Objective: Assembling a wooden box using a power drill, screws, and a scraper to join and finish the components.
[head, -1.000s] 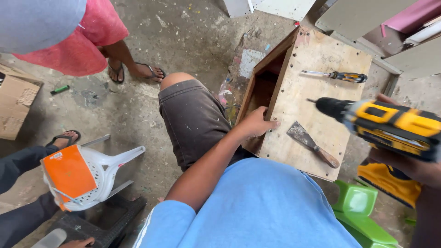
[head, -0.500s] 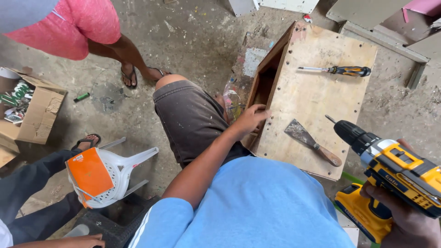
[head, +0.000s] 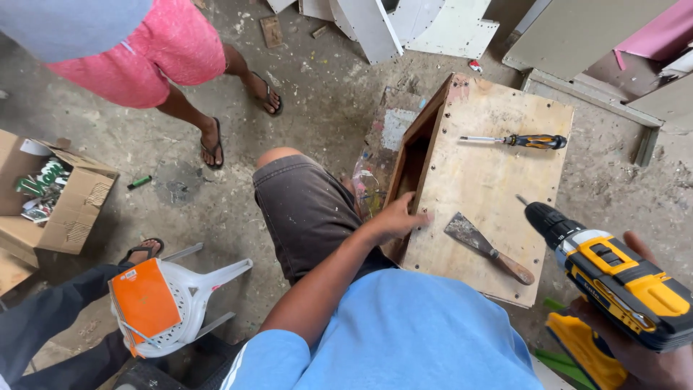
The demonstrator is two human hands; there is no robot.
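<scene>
My left hand [head: 395, 217] rests on the near left edge of a plywood box [head: 491, 180] lying on the concrete floor, its open side facing left. My right hand [head: 650, 357] grips a yellow and black cordless drill [head: 613, 278]; its bit points up-left and hovers over the box's near right corner. On the box top lie a screwdriver [head: 520, 140] with a black and orange handle and a wooden-handled scraper [head: 487, 248]. My knee in dark shorts is just left of the box.
A person in pink shorts and sandals [head: 144, 58] stands at upper left. A cardboard box [head: 72, 209] sits at left. A tipped white plastic chair [head: 195, 303] holds an orange pack. Another person's dark trouser leg [head: 43, 325] is lower left. White boards [head: 404, 22] lie beyond.
The drill has dropped lower and to the right, away from the middle of the box top. My left hand stays on the box's edge. The view has shifted.
</scene>
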